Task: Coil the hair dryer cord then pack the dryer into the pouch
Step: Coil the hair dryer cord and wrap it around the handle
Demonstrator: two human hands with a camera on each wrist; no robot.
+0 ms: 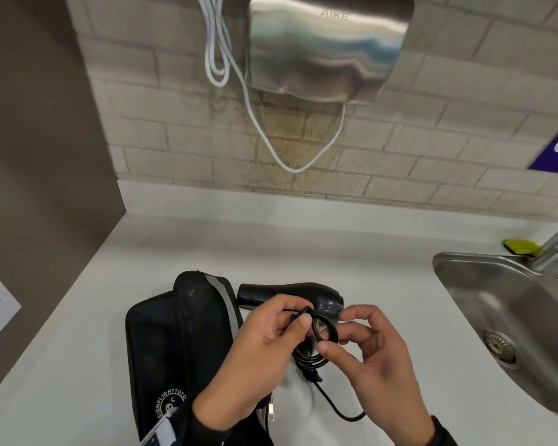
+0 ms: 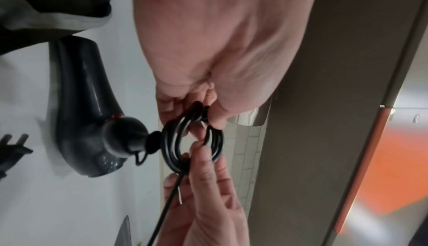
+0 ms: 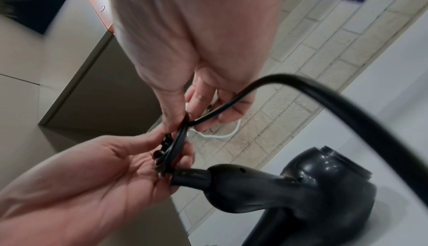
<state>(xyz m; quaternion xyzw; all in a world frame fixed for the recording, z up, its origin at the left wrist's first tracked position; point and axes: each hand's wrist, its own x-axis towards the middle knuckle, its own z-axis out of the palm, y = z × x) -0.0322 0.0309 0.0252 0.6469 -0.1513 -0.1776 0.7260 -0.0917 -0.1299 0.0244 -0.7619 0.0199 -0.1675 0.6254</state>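
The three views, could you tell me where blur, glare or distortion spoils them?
Head view: sharp, but the wide lens bends the wall tiles, and the steel hand dryer shows glare. Left wrist: background smeared, coiled cord fairly clear. Right wrist: near cord loop and left hand soft.

Down at the lower centre of the head view, both hands meet over the table: left hand and right hand pinching the coiled cord between them. Just behind the coil, the hair dryer lies on the table. To its left lies the pouch, partly under the left wrist. A loose run of cord trails toward the lower edge. Sink at far right, wall dryer top centre.
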